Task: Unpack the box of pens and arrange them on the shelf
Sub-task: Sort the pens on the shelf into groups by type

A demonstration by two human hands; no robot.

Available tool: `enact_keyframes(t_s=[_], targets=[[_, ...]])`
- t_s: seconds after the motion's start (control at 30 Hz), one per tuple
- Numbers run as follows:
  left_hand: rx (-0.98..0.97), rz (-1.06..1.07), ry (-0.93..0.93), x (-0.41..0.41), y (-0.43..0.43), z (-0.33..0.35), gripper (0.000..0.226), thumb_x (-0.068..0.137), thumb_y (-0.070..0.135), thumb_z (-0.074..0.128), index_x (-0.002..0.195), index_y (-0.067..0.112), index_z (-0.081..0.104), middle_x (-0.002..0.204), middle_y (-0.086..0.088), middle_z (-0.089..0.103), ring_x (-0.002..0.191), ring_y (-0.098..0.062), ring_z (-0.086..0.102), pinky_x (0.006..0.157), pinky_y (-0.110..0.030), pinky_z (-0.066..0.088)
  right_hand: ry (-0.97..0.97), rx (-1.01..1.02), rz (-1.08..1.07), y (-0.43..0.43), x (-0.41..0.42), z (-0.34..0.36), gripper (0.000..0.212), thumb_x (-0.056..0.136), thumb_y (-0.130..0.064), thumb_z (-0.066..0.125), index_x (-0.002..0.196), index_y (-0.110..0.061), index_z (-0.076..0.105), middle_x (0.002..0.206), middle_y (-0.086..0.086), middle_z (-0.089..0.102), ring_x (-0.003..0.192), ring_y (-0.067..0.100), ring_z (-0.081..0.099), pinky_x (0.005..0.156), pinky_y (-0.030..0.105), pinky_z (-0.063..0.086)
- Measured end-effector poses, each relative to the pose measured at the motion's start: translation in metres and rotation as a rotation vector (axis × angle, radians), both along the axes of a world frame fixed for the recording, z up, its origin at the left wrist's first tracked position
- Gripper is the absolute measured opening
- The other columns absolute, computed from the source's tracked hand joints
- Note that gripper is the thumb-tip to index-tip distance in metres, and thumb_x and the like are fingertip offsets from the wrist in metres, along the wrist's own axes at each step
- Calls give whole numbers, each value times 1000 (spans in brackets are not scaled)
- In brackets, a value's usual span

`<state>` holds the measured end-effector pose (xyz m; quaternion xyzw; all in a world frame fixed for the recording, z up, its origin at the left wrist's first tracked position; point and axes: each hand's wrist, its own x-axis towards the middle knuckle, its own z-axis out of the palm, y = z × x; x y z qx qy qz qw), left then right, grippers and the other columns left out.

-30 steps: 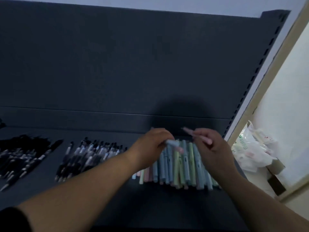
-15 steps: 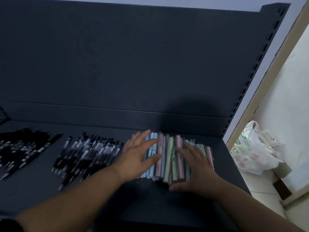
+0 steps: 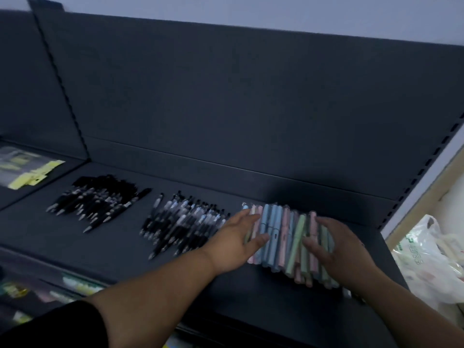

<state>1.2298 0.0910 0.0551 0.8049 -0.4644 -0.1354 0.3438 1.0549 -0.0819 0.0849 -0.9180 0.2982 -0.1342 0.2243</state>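
A row of several pastel pens [image 3: 283, 234] in blue, pink and green lies side by side on the dark shelf [image 3: 105, 244], near its right end. My left hand [image 3: 238, 241] rests flat on the left side of the row, fingers straight. On the right side of the row my right hand [image 3: 334, 243] lies with its fingers spread over the pens. Neither hand grips a pen. The pens under the palms are hidden.
Left of the pastel row lie a heap of black-and-clear pens [image 3: 183, 222] and a pile of black pens [image 3: 100, 199]. Yellow-labelled packets [image 3: 27, 167] sit at far left. A white plastic bag [image 3: 426, 257] hangs beyond the shelf's right end. Lower shelves hold goods.
One second ago both hands were raised, each holding a pen above the row. Now both press flat on the pastel pens. The view has swung left, showing more of the shelf.
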Motion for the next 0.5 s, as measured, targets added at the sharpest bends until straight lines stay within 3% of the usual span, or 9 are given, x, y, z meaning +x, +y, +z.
enact_keyframes(t_s=[0.07, 0.2, 0.3, 0.43, 0.5], targets=[[-12, 88, -70, 8, 25, 8, 62, 90, 48, 54, 145, 26, 35, 155, 2, 21, 141, -11, 24, 110, -11, 12, -64, 13, -50, 12, 13, 10, 74, 74, -71, 50, 135, -29, 47, 138, -4, 46, 125, 17, 46, 102, 32, 35], [6, 283, -156, 35, 103, 27, 60, 88, 36, 62, 142, 23, 38, 149, 0, 31, 134, -15, 35, 108, -16, 23, -51, -73, 93, 65, 66, 14, 50, 82, -41, 70, 128, -26, 55, 130, -1, 56, 118, 17, 52, 85, 16, 26], [31, 474, -167, 57, 192, 33, 63, 87, 33, 64, 142, 22, 37, 146, 1, 35, 130, -16, 40, 100, -14, 25, -76, -40, 257, 133, 112, 13, 49, 79, -33, 75, 123, -23, 58, 125, 1, 59, 114, 17, 54, 88, 18, 32], [120, 780, -102, 67, 339, 24, 66, 83, 33, 68, 141, 19, 39, 143, -5, 39, 127, -20, 44, 105, -25, 31, -69, 72, 522, 242, 165, 7, 50, 80, -33, 73, 126, -25, 55, 121, -6, 55, 114, 11, 52, 90, 15, 34], [164, 922, -42, 60, 415, 13, 65, 81, 31, 69, 138, 18, 42, 137, -8, 46, 122, -22, 48, 100, -26, 34, -24, 135, 644, 303, 185, 2, 50, 81, -35, 72, 127, -27, 53, 118, -10, 50, 111, 6, 50, 90, 14, 35]])
